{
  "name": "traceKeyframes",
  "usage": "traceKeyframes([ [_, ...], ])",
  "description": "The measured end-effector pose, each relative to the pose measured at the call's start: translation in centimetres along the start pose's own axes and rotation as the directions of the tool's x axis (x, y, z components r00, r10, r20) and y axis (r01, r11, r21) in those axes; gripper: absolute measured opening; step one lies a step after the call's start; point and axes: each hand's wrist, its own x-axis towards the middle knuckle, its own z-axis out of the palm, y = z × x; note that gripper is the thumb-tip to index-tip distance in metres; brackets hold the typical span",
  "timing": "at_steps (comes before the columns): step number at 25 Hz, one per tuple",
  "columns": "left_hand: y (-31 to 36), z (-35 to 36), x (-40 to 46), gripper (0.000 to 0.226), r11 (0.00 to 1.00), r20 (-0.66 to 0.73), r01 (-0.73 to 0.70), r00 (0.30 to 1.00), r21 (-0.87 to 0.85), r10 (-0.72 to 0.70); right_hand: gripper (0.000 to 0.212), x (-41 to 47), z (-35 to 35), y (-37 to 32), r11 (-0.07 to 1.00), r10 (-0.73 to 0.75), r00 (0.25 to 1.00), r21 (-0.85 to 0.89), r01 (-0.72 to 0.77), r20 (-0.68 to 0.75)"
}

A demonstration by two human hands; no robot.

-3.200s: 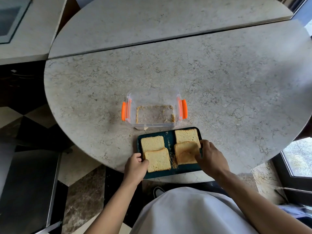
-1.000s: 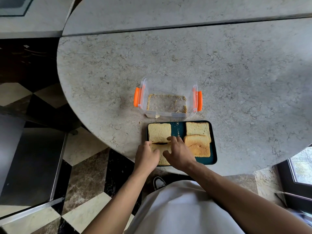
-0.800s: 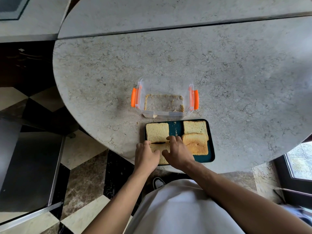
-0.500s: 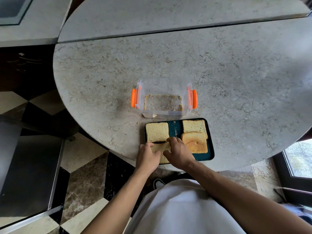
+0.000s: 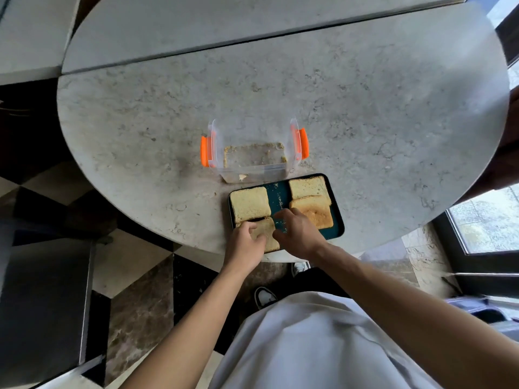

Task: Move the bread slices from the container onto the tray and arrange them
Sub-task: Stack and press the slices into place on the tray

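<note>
While curled, both hands (image 5: 243, 242) touch one bread slice (image 5: 266, 233).

Clear plastic container (image 5: 254, 157) stands on counter (image 5: 365, 113) just beyond teal tray (image 5: 338, 227), its near wall close to tray's far rim; orange latches jut at both sides. Counter wide open left, right and beyond container. Tray crowded: far-left slice (image 5: 250, 204), far-right slice (image 5: 307, 186), near-right slice (image 5: 314, 213) overlapping it; bare strip runs down middle. Left hand (image 5: 245, 244) and right hand (image 5: 297, 233) cover near-left slice (image 5: 266, 231), blocking tray's near-left corner. Tray's near edge sits at counter's edge.
</note>
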Motion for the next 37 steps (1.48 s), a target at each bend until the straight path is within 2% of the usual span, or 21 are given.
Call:
traceKeyframes([
  [10, 4.4, 2.2, 1.9, 0.043, 0.996, 0.038, -0.078, 0.996, 0.042, 0.077, 0.045, 0.2, -4.2, 3.3, 0.998, 0.056, 0.981, 0.026, -0.052, -0.187],
  [16, 7.9, 5.0, 3.3, 0.045, 1.000, 0.051, -0.020, 0.998, -0.004, 0.021, 0.043, 1.5, -7.2, 6.3, 0.991, 0.133, 0.964, 0.052, -0.124, -0.231],
  [23, 8.8, 6.7, 3.7, 0.046, 0.995, 0.058, 0.102, 0.993, -0.009, -0.101, 0.049, 2.2, -7.6, 8.7, 0.993, 0.117, 0.987, 0.001, -0.118, -0.114],
  [30, 9.0, 7.2, 4.0, 0.039, 0.987, 0.024, 0.155, 0.988, -0.033, -0.154, 0.052, 2.7, -7.5, 9.4, 0.992, 0.125, 0.988, 0.044, -0.122, -0.087],
  [37, 9.8, 7.2, 5.0, 0.043, 0.974, -0.009, 0.186, 0.982, -0.133, -0.189, 0.051, 3.4, -8.2, 9.5, 0.980, 0.157, 0.981, 0.141, -0.141, -0.111],
])
